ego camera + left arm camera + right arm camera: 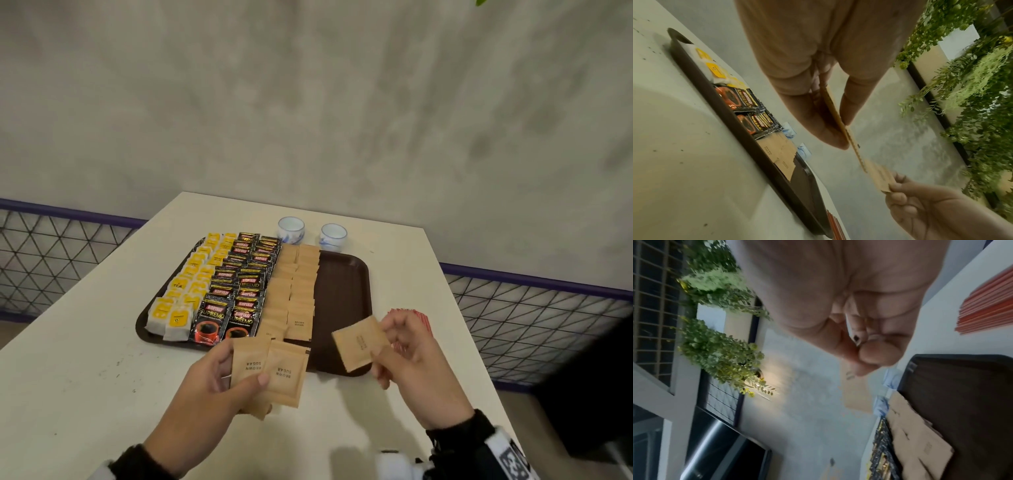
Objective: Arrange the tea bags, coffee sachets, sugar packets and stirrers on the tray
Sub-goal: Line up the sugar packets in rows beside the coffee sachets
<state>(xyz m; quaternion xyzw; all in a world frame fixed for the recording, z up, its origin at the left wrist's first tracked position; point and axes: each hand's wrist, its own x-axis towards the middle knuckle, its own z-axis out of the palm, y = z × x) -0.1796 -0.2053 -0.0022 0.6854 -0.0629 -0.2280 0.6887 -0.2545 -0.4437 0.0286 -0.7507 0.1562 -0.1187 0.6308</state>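
One sugar packet [359,342] in my right hand [409,356], a small fan of them [270,373] in my left hand [212,387].
Both hands pinch their packets just above the tray's [346,294] near edge. On it, left to right, lie rows of tea bags [186,291], coffee sachets [236,287] and sugar [291,291]; its right part is bare. Red stirrers [416,317] lie on the table [85,342] beside my right hand.
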